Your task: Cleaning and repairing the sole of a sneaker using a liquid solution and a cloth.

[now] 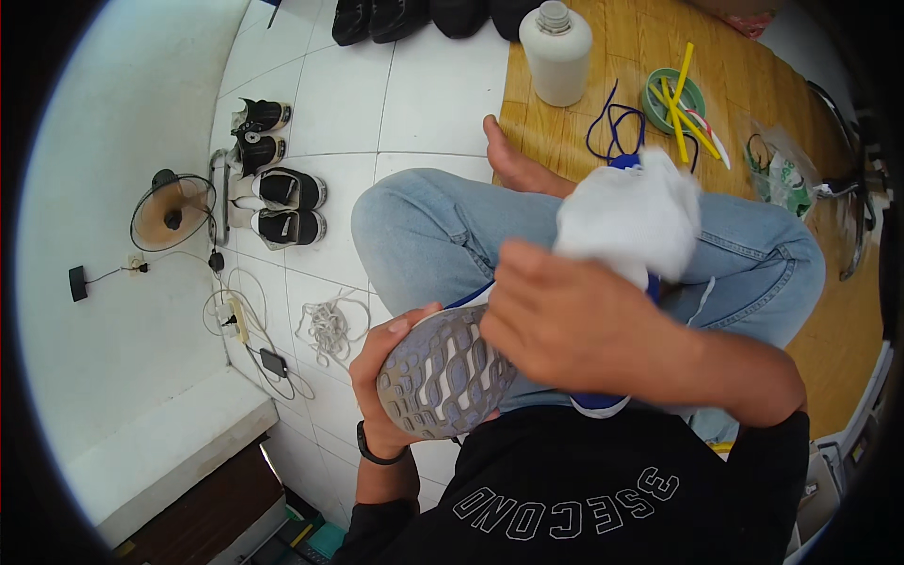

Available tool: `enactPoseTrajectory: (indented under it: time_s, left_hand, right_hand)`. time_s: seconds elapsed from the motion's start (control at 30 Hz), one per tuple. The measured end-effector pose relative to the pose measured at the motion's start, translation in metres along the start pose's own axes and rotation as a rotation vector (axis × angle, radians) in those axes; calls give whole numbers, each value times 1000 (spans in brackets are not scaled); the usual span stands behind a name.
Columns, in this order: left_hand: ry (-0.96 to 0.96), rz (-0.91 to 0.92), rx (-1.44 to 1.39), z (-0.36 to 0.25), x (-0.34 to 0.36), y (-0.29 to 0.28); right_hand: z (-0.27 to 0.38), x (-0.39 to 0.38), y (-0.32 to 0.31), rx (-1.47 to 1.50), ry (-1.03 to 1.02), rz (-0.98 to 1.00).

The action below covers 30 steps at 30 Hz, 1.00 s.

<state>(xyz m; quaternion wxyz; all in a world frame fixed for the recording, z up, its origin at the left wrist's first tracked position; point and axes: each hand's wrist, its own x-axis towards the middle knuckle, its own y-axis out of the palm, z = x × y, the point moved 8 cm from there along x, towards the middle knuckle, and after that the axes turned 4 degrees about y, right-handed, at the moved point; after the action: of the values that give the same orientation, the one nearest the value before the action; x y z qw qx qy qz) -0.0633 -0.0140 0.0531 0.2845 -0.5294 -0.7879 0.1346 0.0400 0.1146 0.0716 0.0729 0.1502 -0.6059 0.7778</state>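
My left hand grips a sneaker by its side, with the grey and white patterned sole turned up toward me. A strip of the shoe's blue upper shows at the far edge. My right hand is closed in a fist over the toe-side end of the sole. From that fist a bunched white cloth sticks out, slightly blurred, above my lap. Under my right forearm a second blue shoe shows in part; most of it is hidden.
Beyond my legs stand a white bottle and a green bowl with yellow sticks, beside blue laces. A plastic bag lies right. On the left are shoes, a fan, white laces and a power strip.
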Motion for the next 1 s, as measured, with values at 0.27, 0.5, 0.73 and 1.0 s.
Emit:
enactPoseTrajectory:
  time_s: [0.27, 0.5, 0.73, 1.0]
  left_hand:
    - [8, -30, -55, -2, 4, -5]
    - [62, -114, -61, 2, -4, -20]
    - [-26, -256, 43, 10, -63, -33]
    - [95, -654, 172, 0, -75, 8]
  right_hand:
    - [-89, -54, 6, 815, 549, -95]
    - [-88, -66, -10, 702, 662, -303]
    - [-76, -61, -3, 564, 625, -311]
    - [-57, -36, -5, 580, 548, -354]
